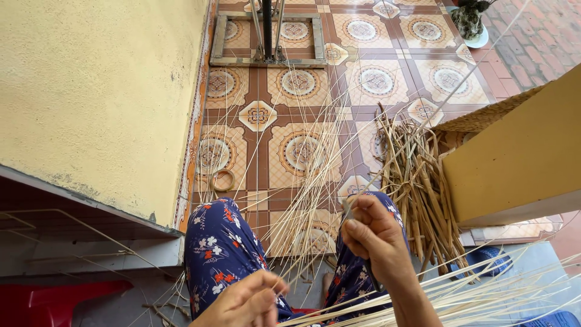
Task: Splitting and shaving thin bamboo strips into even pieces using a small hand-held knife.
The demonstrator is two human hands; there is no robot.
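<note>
the right hand (374,237) is closed around a dark-handled knife (357,242), thumb pressing a thin cane strip (423,115) against it. the strip runs up and to the right over the tiled floor (369,79). the left hand (245,300) pinches pale strips (302,181) low above the floral trousers (221,248). a bundle of thicker canes (417,188) lies just beside the right knee.

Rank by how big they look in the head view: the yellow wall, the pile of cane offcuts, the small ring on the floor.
1. Yellow wall, though it is nearer the camera.
2. Pile of cane offcuts.
3. Small ring.
</note>
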